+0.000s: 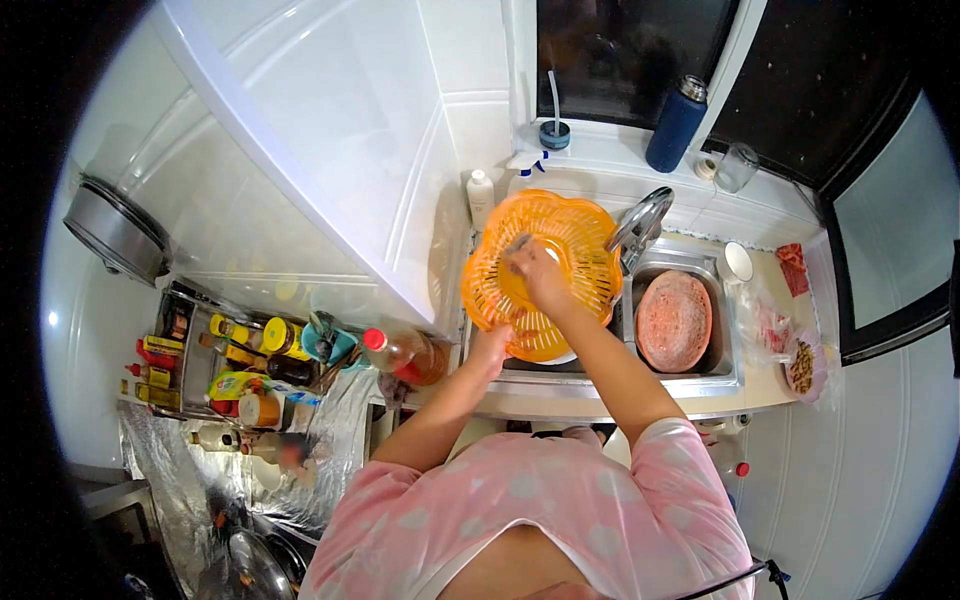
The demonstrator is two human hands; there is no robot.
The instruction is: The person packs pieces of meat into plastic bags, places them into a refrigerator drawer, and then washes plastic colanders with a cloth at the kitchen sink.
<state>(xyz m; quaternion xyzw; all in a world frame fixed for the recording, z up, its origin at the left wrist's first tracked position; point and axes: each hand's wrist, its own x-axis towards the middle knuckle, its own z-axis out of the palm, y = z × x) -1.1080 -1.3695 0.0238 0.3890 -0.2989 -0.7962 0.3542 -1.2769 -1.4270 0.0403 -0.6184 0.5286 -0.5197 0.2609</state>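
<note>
An orange plastic colander [590, 215] with a scalloped rim and slotted walls is tilted over the left sink basin. My left hand [490, 350] is closed on its near-left rim. Inside the colander, my right hand [541, 278] presses a small grey scrubbing pad [517, 244] against the slotted wall; the pad is partly hidden by the fingers and somewhat blurred. Just right of the colander rises the chrome faucet [648, 215]. A pink oval basin [675, 320] with suds on it sits in the right sink basin.
A blue bottle [674, 125] and a glass jar [737, 167] stand on the windowsill. White bottle [480, 195] is behind the sink. An oil jug [410, 357] stands left of it. A white cup [735, 262] and a bowl of brown bits [818, 368] are on the right counter.
</note>
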